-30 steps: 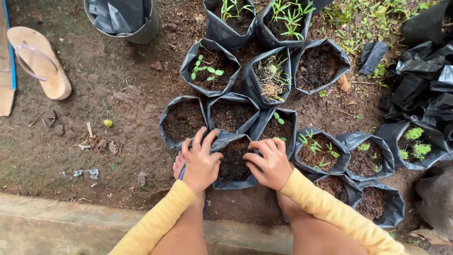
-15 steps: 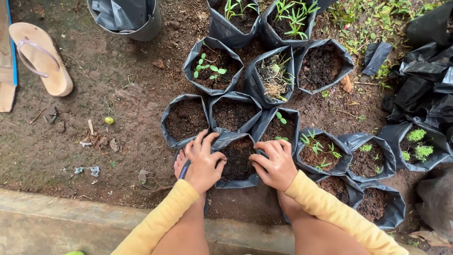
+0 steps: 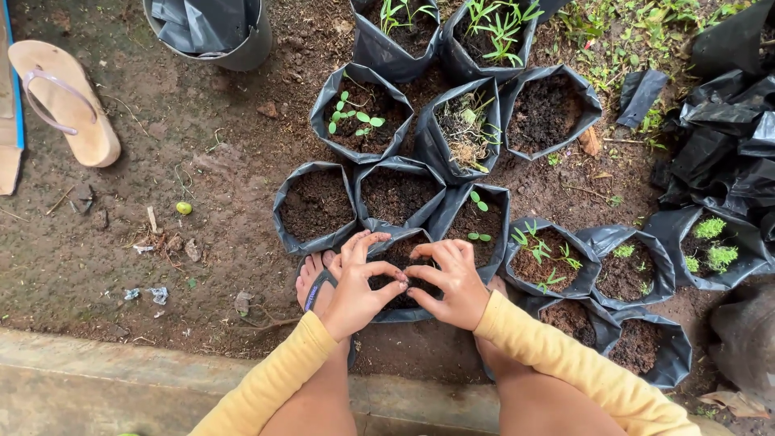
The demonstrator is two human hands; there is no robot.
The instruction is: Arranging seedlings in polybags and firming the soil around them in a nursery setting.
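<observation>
Both our hands, left hand (image 3: 353,292) and right hand (image 3: 454,284), have closed inward from the rim, fingers spread, pressing soil in the black plastic grow bag (image 3: 401,274) beneath them.

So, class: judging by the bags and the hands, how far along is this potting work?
Done: many black grow bags hold soil, and several, like the seedling bag, already show green sprouts. In hand: the left hand and right hand meet over the soil of the nearest bag, fingertips close together. Left: bags such as the bare-soil bag show no plant, and empty black bags lie heaped at the right.
</observation>
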